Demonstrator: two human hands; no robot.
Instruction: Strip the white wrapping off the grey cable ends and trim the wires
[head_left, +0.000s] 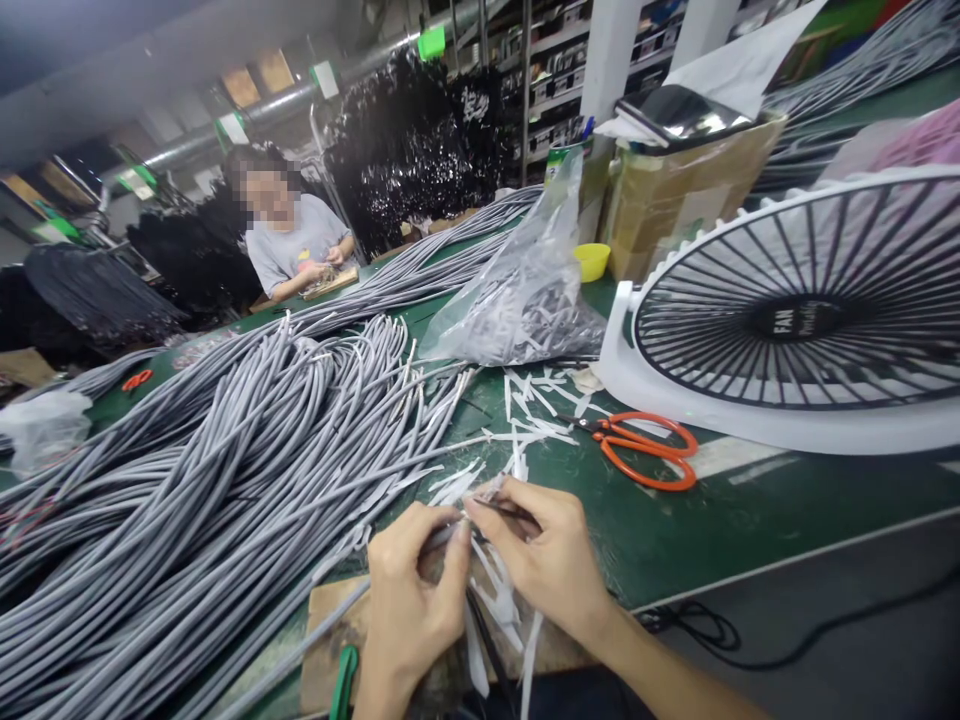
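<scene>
My left hand [420, 590] is closed, thumb and forefinger pinching a grey cable [334, 618] that comes up from the lower left. Close beside it, my right hand [559, 560] is closed too, its fingertips meeting the left ones at the cable's end. A thin dark piece [514, 511] shows in the right fingers; its kind is unclear. White strips [501, 600] and a black strand hang below the hands, over a worn wooden board [326, 640]. A green-handled tool [345, 680] lies by my left wrist.
A large bundle of grey cables [225, 480] covers the left of the green table. Orange-handled scissors [649, 450] lie right of white scraps [536, 410]. Behind are a plastic bag [517, 310], a white fan [795, 310] and a cardboard box [675, 200]. A person [300, 235] sits across.
</scene>
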